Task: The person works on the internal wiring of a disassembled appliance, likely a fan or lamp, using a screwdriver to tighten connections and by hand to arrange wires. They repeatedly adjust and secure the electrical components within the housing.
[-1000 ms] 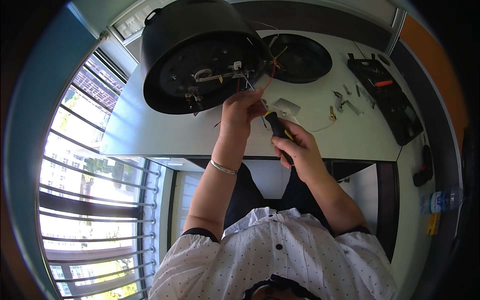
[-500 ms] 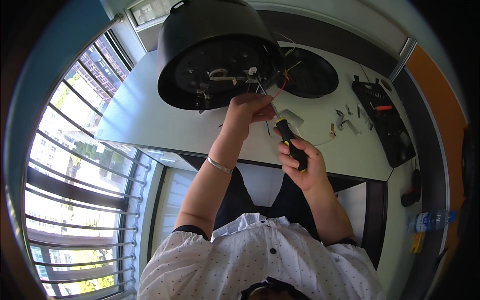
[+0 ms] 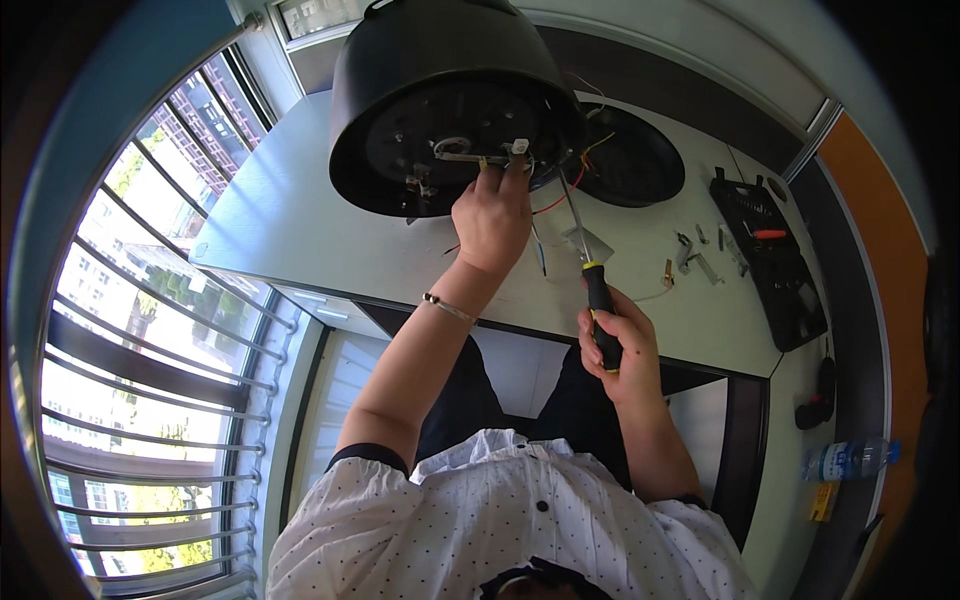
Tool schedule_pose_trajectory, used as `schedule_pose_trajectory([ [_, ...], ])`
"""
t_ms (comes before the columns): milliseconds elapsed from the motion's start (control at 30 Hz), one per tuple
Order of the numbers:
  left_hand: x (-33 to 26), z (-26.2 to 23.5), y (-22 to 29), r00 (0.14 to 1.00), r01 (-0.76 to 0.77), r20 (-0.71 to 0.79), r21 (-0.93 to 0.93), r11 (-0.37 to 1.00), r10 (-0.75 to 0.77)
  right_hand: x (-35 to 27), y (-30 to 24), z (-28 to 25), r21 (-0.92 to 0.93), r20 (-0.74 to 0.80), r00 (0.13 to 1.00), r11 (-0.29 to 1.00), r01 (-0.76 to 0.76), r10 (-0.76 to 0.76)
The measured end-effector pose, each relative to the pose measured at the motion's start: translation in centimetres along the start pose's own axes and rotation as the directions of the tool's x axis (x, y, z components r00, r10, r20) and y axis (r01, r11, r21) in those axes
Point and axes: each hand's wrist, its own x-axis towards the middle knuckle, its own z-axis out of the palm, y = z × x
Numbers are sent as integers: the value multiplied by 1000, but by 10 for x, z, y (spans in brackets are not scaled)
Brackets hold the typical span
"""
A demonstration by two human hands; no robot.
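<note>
A large black pot-like appliance housing [image 3: 440, 65] lies on its side, its open underside facing me. Inside, a metal strip [image 3: 458, 156] and a small white block [image 3: 519, 146] are fixed to the dark bottom. My left hand [image 3: 492, 225] reaches in there, fingers closed together at the strip and just below the block; their tips are partly hidden. In my right hand [image 3: 625, 350] is a screwdriver [image 3: 598, 290] with a black and yellow handle. Its shaft points up toward the housing's right rim, apart from the white block. A red wire [image 3: 551, 207] hangs by the rim.
Behind and right of the housing lies a round black cover [image 3: 640, 165] with wires. Small metal parts [image 3: 685, 252] are scattered on the white table [image 3: 300, 225]. Farther right are an open black tool case [image 3: 770, 260] and a plastic bottle [image 3: 855, 460]. A barred window fills the left.
My left hand has moved from the screwdriver's shaft up to the parts inside the housing. The screwdriver, in my right hand, has drawn back and right, away from the white block.
</note>
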Motion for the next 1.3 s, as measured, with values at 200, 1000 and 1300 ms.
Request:
schedule_pose_trajectory([
  [200, 8, 23, -6, 1000, -4, -8, 175, 985, 5, -13, 4, -13, -57, 11, 998, 997, 55, -55],
  [1000, 18, 23, 0, 990, 69, 101, 237, 969, -95, -19, 9, -29, -66, 15, 999, 997, 30, -29],
  [1300, 1, -10, 5, 967, 242, 113, -148, 959, -227, -10, 8, -17, -231, -2, 999, 972, 39, -40],
])
